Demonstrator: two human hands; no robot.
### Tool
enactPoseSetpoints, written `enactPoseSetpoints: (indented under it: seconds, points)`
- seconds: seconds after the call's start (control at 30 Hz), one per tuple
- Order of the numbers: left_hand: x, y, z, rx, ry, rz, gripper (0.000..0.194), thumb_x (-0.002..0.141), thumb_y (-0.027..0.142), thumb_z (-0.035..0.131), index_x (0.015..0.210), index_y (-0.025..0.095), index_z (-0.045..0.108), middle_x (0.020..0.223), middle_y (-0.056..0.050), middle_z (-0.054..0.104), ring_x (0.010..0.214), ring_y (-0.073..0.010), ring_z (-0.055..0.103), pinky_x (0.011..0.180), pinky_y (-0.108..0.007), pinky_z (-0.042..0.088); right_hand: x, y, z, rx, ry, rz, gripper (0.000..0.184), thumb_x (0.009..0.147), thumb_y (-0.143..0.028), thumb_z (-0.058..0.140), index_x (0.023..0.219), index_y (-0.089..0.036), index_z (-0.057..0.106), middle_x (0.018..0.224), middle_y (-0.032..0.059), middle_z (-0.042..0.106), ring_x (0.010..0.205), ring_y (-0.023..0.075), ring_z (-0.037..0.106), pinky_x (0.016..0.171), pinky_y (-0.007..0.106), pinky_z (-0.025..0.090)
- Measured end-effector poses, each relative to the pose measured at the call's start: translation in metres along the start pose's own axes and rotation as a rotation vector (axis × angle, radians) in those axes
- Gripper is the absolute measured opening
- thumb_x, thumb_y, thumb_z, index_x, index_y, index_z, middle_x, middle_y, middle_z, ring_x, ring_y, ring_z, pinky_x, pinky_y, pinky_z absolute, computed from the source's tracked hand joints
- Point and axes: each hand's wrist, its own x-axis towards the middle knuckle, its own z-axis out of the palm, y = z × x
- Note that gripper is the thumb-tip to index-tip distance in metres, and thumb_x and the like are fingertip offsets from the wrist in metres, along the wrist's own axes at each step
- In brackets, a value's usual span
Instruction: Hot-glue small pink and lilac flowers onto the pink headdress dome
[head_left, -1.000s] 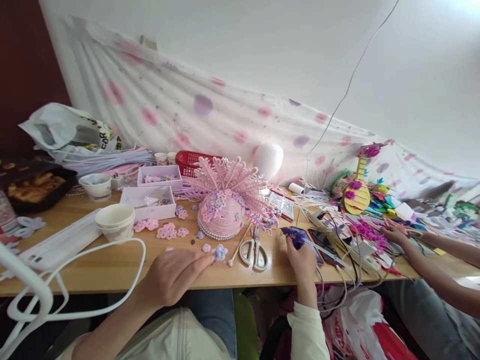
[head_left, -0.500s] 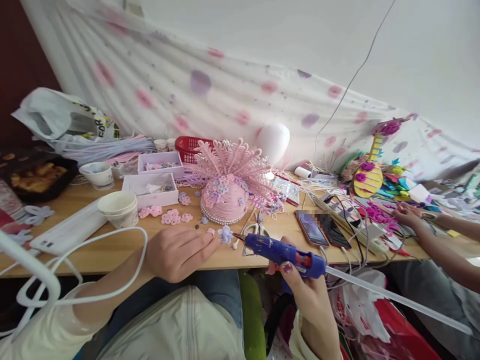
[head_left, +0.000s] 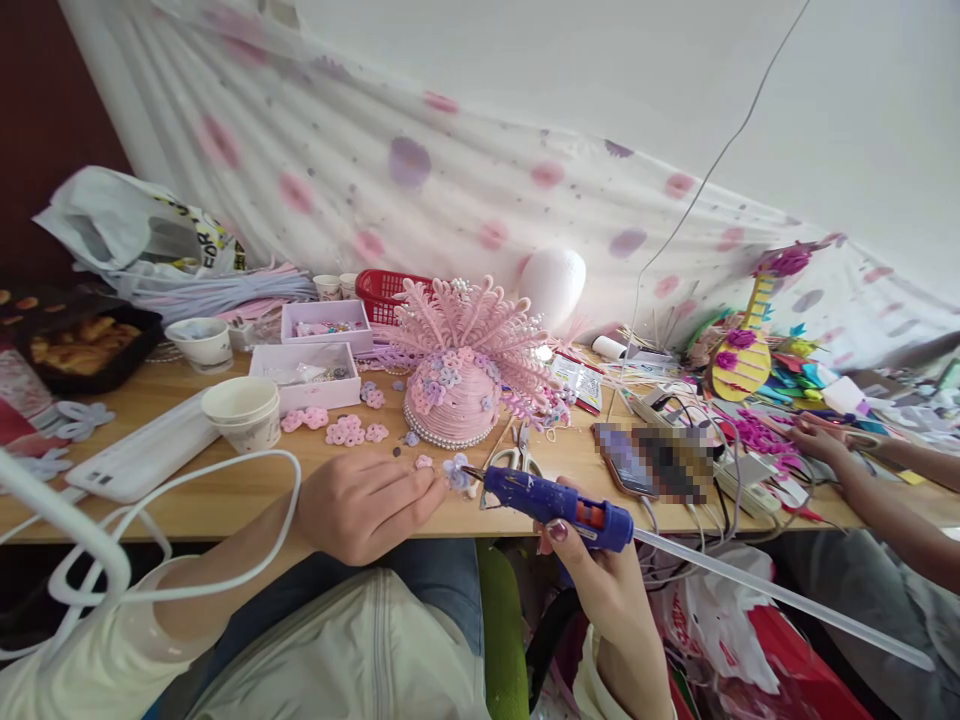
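Note:
Over the table's front edge, my left hand pinches a small pale-lilac fuzzy flower at its fingertips. My right hand is wrapped round a blue hot glue gun, whose nozzle meets or nearly meets the flower. A long clear glue stick sticks out of the gun's back. Behind the hands stands a pink domed headpiece with feathery fuzzy plumes, pearls round its base and flowers on its front. Several pink fuzzy flowers lie to its left. Scissors rest partly behind the nozzle.
Paper cups, white boxes of beads and a red basket stand left. A white cable loops over my left forearm. Right are phones, power strips, a yellow lute-shaped craft and another person's hands.
The glue gun has shifted slightly left, its nozzle now closer against the lilac flower. My left hand has barely moved. The whole view has shifted slightly.

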Motion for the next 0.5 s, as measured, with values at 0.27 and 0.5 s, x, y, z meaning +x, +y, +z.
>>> enactPoseSetpoints:
  seconds: [0.27, 0.5]
  points:
    - [0.0, 0.015, -0.006, 0.1, -0.071, -0.09, 0.038, 0.1, 0.014, 0.038, 0.126, 0.023, 0.064, 0.097, -0.008, 0.079, 0.077, -0.019, 0.072, 0.073, -0.032, 0.055, 0.008, -0.022, 0.005, -0.031, -0.064, -0.019, 0.032, 0.084, -0.054, 0.071, 0.081, -0.022, 0.069, 0.062, 0.0023, 0.063, 0.059, 0.0199, 0.058, 0.063, 0.033, 0.052]
    - [-0.009, 0.001, 0.003, -0.065, -0.007, -0.062, 0.038, 0.099, 0.019, 0.04, 0.128, 0.025, 0.063, 0.095, -0.008, 0.078, 0.077, -0.0183, 0.073, 0.071, -0.028, 0.057, 0.019, -0.043, 0.012, -0.026, -0.107, -0.062, 0.039, 0.091, -0.054, 0.063, 0.071, -0.021, 0.07, 0.067, 0.0043, 0.069, 0.065, 0.0209, 0.065, 0.061, 0.03, 0.051]
